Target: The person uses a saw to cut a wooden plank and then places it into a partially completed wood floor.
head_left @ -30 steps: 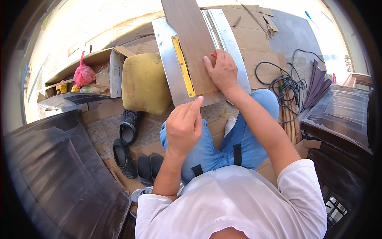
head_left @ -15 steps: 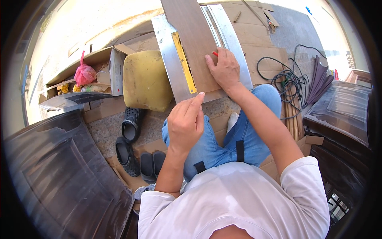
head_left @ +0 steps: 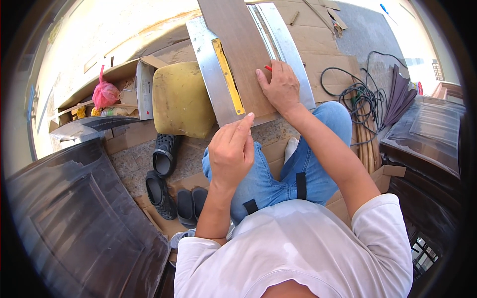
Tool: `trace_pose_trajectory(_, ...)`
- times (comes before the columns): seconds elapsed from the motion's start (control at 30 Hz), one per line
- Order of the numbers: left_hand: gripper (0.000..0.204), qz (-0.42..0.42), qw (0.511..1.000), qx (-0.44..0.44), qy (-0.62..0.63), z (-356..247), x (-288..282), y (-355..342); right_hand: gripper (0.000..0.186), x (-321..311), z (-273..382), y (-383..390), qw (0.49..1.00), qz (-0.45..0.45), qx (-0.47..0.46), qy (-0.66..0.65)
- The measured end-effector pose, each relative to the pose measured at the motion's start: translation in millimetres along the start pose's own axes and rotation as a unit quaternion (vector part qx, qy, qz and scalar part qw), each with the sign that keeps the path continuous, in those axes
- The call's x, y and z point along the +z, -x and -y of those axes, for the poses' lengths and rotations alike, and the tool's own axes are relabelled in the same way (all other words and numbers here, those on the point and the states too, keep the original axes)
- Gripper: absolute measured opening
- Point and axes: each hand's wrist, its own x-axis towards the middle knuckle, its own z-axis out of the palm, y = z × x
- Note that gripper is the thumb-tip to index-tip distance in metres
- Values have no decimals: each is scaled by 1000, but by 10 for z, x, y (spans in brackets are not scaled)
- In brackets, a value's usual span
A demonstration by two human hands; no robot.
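Note:
A long brown wooden board (head_left: pixel 237 44) lies on a silver metal saw table (head_left: pixel 208 64), just right of its long yellow insert (head_left: pixel 227 77). My right hand (head_left: pixel 282 87) rests on the board near its close end, thumb apart from the fingers. A short red stick-like piece (head_left: pixel 268 67) pokes out between thumb and forefinger; the remainder is hidden. My left hand (head_left: pixel 232 151) is at the near edge, its forefinger stretched to the board's near left corner. The other left fingers are curled, and whatever may be inside them is hidden.
Beside the saw table stands a worn yellow seat (head_left: pixel 181 99). Left of it, a cardboard box (head_left: pixel 144 89) contains a pink bag (head_left: pixel 105 93). A black cable coil (head_left: pixel 355 102) and a folded umbrella (head_left: pixel 399 97) lie right. Dark panels (head_left: pixel 89 218) flank me; black clogs (head_left: pixel 161 193) sit left.
The view has shifted slightly. My hands and the board keep nearly the same places relative to each other.

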Motion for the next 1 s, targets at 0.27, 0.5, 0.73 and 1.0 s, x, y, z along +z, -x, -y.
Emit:
trace_pose_trajectory(0.27,34,0,1000,-6,-2,-14,-10,-3,36,-18,-1,37,1000,5,3,-3)
trace_pose_trajectory(0.5,34,-3,1000,-2,-3,0,0,6,37,-52,11,81,1000,22,11,2)
trace_pose_trajectory(0.73,33,-5,1000,0,-3,1,-2,4,37,-38,-4,121,1000,-4,-2,-1)
trace_pose_trajectory(1.0,34,-3,1000,0,-6,3,0,4,37,-56,-13,162,1000,-4,-5,-9)
